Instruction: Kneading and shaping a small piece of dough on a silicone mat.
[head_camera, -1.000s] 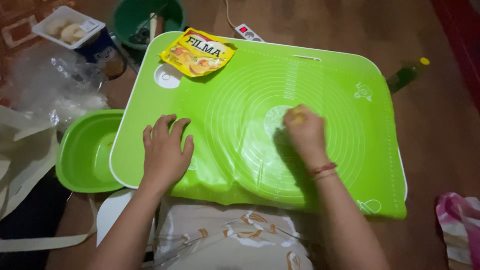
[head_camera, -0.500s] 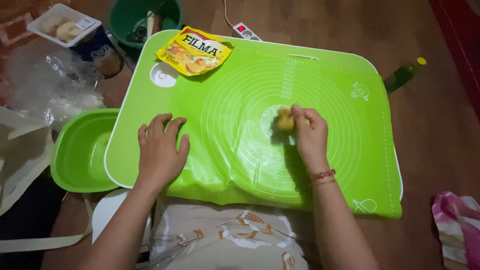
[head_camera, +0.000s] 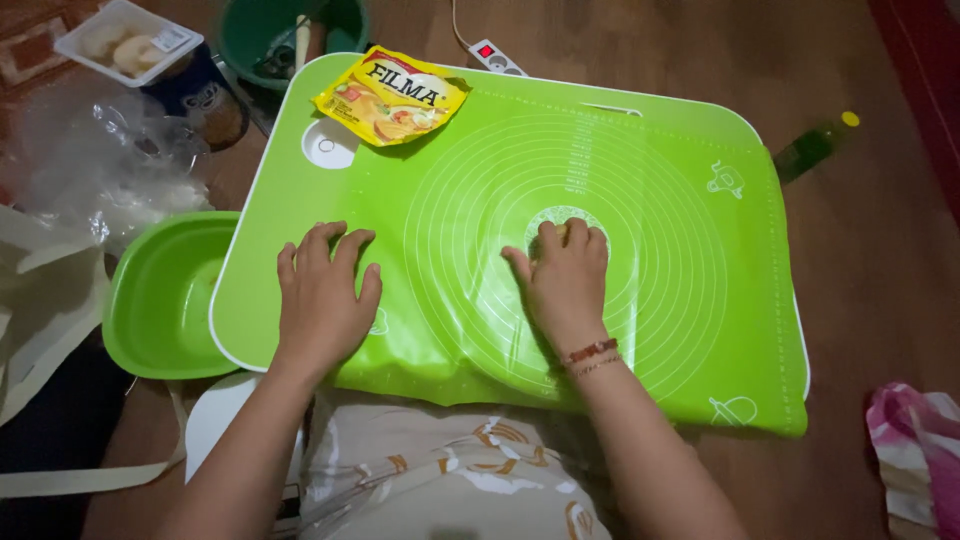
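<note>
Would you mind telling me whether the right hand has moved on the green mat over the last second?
Yes. The right hand, pressing a small yellowish lump, has stayed near the centre of the green mat's printed rings, shifting only slightly within them.

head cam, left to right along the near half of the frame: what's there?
Green bowl → left hand flat on the green mat → right hand pressing a yellowish lump → striped cloth on the floor.

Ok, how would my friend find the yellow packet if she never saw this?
Look at the big green mat on the low table. Go to its far left corner, beyond the left hand. The yellow packet lies flat there, the only yellow, crinkly thing on the mat.
</note>
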